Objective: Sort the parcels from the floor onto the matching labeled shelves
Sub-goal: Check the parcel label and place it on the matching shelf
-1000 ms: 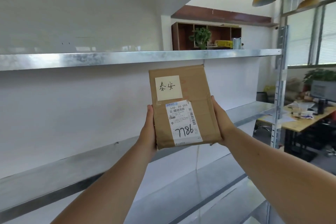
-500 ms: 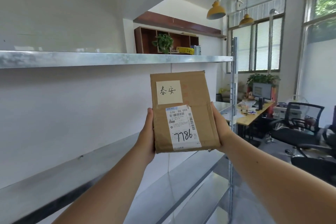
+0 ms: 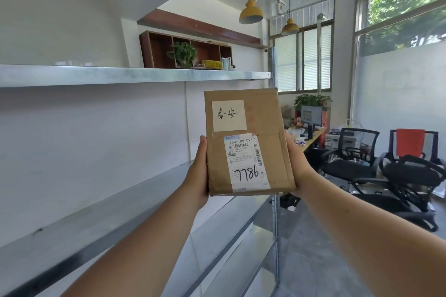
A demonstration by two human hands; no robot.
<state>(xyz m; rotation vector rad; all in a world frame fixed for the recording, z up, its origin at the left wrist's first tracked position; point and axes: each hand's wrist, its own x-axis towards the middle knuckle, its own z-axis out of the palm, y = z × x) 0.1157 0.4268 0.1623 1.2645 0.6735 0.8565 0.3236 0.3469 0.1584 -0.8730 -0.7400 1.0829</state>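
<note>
The parcel (image 3: 248, 142) is held upright between the left hand (image 3: 196, 173) and the right hand (image 3: 295, 164), each pressed flat against one side edge. A handwritten note (image 3: 228, 115) and a shipping label (image 3: 246, 161) marked 7786 are carried on its near face. Bare metal shelves (image 3: 135, 75) are seen to the left; chairs (image 3: 350, 154) and a desk (image 3: 311, 137) stand far right.

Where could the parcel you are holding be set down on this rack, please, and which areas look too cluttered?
The metal shelf below and left of the parcel is bare along its visible length, bordered by the white wall behind and the upright post on its right. The lower shelf also looks bare. The top shelf's surface is hidden. Right of the post, chairs crowd the floor.
</note>
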